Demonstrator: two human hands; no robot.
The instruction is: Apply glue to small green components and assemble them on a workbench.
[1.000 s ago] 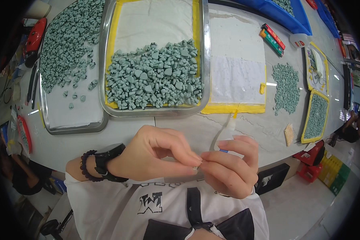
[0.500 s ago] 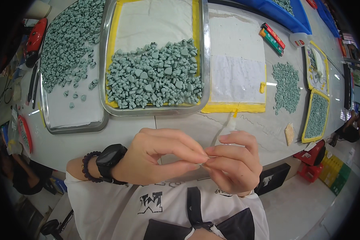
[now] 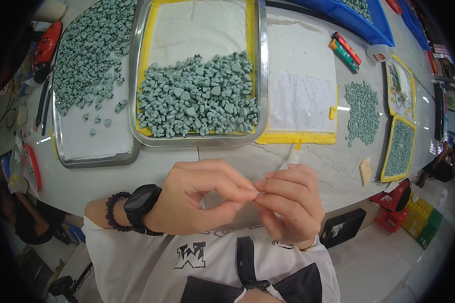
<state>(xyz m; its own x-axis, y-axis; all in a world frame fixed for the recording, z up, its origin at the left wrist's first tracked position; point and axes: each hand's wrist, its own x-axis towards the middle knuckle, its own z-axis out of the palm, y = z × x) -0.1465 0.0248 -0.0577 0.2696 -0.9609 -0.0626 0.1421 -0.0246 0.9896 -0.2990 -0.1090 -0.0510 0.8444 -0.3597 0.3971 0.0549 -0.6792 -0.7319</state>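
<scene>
A white bottle [image 3: 291, 158] jutted from behind the curled fingers of the right hand [image 3: 292, 202], which held it, its long axis running out of the grip and its slim yellow nozzle [image 3: 299, 144] pointing away from the person, leaning slightly right. The left hand [image 3: 199, 197] met the right fingertip to fingertip in a narrow pinch, though I could not tell what it held. Beyond the grip, leftward, a shiny metal tray [image 3: 262, 76] bore matte, chunky grey-green stones [image 3: 197, 96] on wrinkled white cloth [image 3: 202, 30]; rightward lay finer, gritty green pieces [image 3: 362, 111].
</scene>
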